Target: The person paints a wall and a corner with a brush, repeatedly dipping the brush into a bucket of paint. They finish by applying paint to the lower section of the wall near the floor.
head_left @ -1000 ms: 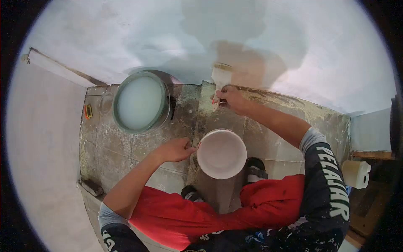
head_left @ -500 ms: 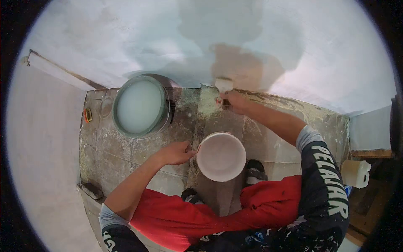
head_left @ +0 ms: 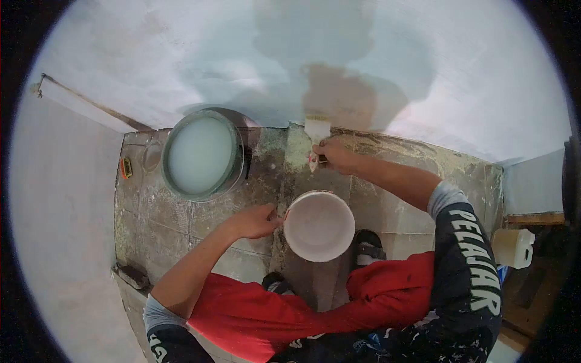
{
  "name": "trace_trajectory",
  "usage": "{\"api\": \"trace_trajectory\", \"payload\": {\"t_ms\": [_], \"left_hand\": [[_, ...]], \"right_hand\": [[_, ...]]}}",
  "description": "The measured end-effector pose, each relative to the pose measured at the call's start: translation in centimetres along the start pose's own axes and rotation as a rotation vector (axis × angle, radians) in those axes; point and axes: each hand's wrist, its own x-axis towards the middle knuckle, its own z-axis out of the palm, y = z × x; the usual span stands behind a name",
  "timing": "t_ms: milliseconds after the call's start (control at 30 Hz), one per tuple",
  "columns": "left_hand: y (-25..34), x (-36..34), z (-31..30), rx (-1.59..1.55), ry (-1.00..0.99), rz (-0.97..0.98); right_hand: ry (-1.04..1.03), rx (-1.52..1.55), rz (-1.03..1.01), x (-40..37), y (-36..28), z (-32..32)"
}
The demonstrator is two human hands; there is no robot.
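Observation:
In my right hand [head_left: 336,154] is a paintbrush [head_left: 317,128], its bristles against the bottom of the wall just above the floor. The fingers are closed round the handle, whose end sticks out below them. My left hand [head_left: 257,221] is closed at the left rim of a small white bucket [head_left: 319,227]; the exact grip is partly hidden. The bucket is held over the floor between my feet, with a pale inside. To the left, near the wall, stands a larger pail [head_left: 232,172] full of whitish liquid [head_left: 201,155].
The pale wall [head_left: 230,54] meets a stained tile floor [head_left: 163,212]. A small yellow and red object [head_left: 126,167] lies at the left. A plastic jug [head_left: 513,248] stands at the right beside dark wooden pieces. My feet in sandals [head_left: 368,247] are below.
My right hand and the brush have shifted slightly down and left, and more of the brush's handle shows. The left hand and white bucket have stayed almost still.

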Motion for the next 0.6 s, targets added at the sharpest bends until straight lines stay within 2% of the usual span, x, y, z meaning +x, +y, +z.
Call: {"api": "trace_trajectory", "payload": {"t_ms": [33, 67, 133, 200, 300, 433, 533, 600], "left_hand": [[0.0, 0.0, -0.1, 0.003, 0.001, -0.001], [0.0, 0.0, -0.2, 0.008, -0.016, -0.010], [-0.1, -0.1, -0.2, 0.014, -0.031, -0.020], [-0.6, 0.0, 0.0, -0.001, -0.027, -0.010], [-1.1, 0.2, 0.3, -0.005, -0.041, -0.036], [-0.9, 0.4, 0.2, 0.009, -0.044, -0.029], [-0.6, 0.4, 0.1, 0.019, -0.050, -0.024], [-0.8, 0.5, 0.2, 0.029, -0.029, -0.013]], "right_hand": [[-0.001, 0.002, -0.002, 2.1, 1.9, -1.1], [-0.022, -0.183, -0.067, 4.6, 4.0, -2.5], [-0.045, -0.368, -0.135, 5.2, 4.2, -2.9], [-0.085, 0.118, 0.065, 5.0, 4.1, -2.9], [-0.061, -0.012, 0.080, 4.6, 2.6, -2.9], [0.012, 0.051, 0.046, 5.5, 2.0, -2.7], [0.026, 0.079, 0.061, 3.2, -1.2, -2.2], [-0.008, 0.101, 0.001, 1.8, -2.8, -2.0]]}}
